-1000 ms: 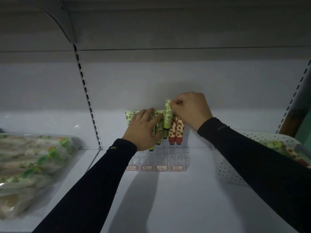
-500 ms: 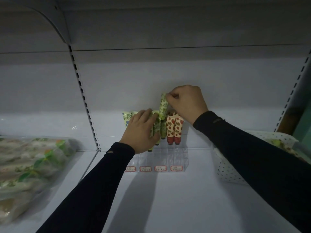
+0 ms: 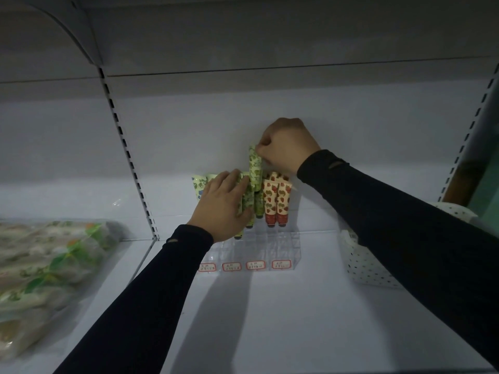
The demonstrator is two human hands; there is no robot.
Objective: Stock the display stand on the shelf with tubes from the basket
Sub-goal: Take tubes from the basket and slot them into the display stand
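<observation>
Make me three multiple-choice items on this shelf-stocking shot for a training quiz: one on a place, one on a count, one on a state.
1. Where is the white perforated basket?
A. right of the clear display stand
B. left of it
C. on top of it

2. How many red-bordered labels line the stand's front?
A. two
B. four
C. six

3. What is the right hand doing?
A. resting flat on the shelf
B. pinching the top of a green-patterned tube above the stand
C. reaching into the basket

Answers: 1 A, the basket sits under the right sleeve; 2 B, four labels show in a row; 3 B, fingers curl on the raised tube's upper end.
</observation>
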